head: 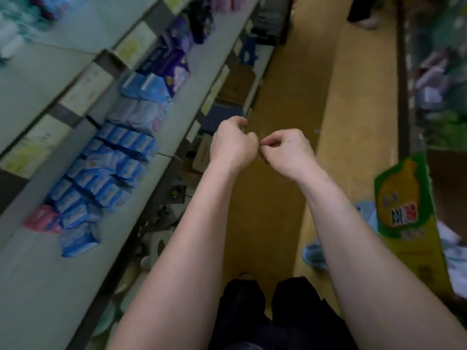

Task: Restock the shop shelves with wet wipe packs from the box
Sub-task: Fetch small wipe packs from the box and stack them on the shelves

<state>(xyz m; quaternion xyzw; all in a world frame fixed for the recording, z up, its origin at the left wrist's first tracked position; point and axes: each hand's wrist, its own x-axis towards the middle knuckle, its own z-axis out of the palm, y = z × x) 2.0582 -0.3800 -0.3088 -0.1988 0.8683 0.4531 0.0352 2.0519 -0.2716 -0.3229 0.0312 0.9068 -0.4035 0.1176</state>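
Wet wipe packs [106, 173]: blue soft-film packs in rows on the shelf [38, 286] on the left, set back a little from its front edge. Judged light and squashy, with slick film. Best taken across the narrow sides, thumb on one face and fingers on the other, with a firm but not crushing grip.

Box [404, 198]: green and yellow card, on the right side of the aisle. Pale shapes past its wall are too blurred to name.

Left hand [231, 145] and right hand [288, 147]: both raised over the aisle, fingers curled in, fingertips nearly meeting. Cannot tell whether they pinch something small. No pack touches either hand. The shelf packs lie well to the left and the box well to the right.
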